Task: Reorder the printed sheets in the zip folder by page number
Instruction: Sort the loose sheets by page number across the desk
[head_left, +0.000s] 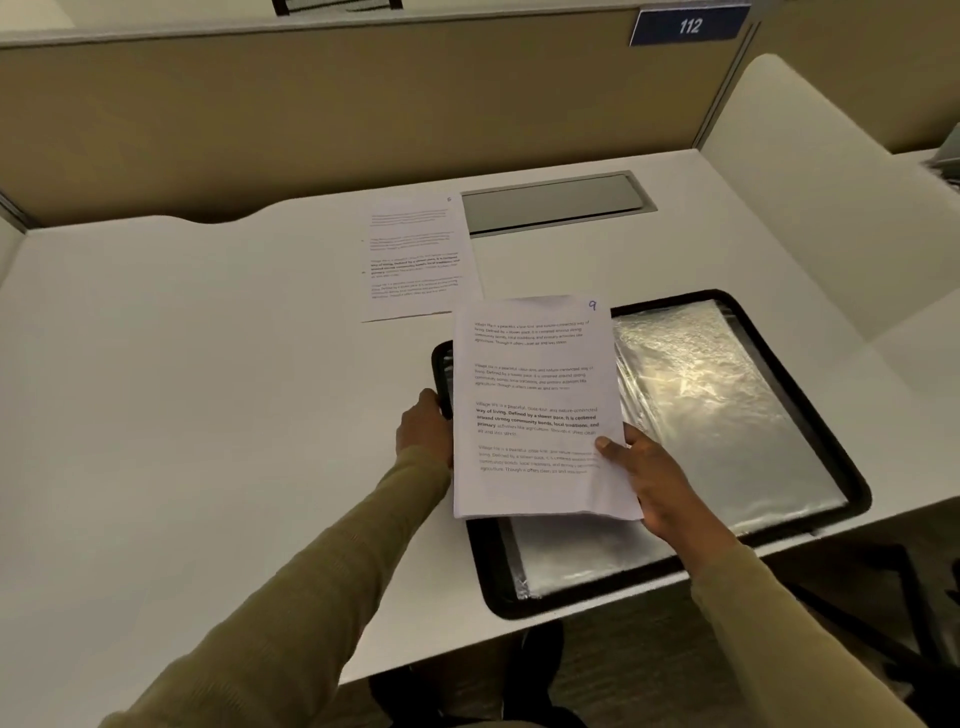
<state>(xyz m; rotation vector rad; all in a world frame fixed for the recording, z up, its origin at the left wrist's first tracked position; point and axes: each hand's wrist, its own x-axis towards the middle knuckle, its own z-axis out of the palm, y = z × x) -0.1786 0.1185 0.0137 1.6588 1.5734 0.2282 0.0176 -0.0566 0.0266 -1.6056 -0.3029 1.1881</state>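
My left hand (423, 428) rests at the left edge of the folder (810, 405), fingers curled around its black rim; what lies under the palm I cannot tell. Just right of it, the stack (537, 410) of printed sheets is held above the folder's left half, long axis running away from me and tilted slightly left, text upright toward me. A handwritten 9 sits at the top right corner of the uppermost page. The stack's near edge overlaps the folder's near-left part; its far edge passes beyond the folder's far rim.

Farther back, a single sheet (415, 254) lies flat on the desk (182, 364), apart from the stack, long axis also running away from me, with a small mark at its top right corner that I cannot read.

My right hand (660, 480) grips the stack's lower right edge, thumb pressed on top of the page, fingers beneath and out of sight.

The folder lies flat near the desk's front edge, its long axis running left to right and turned slightly clockwise. Its clear, glossy face shows inside the black border; whether any sheets are in it I cannot tell.

Behind it, a grey panel (556, 200) is set into the desk.
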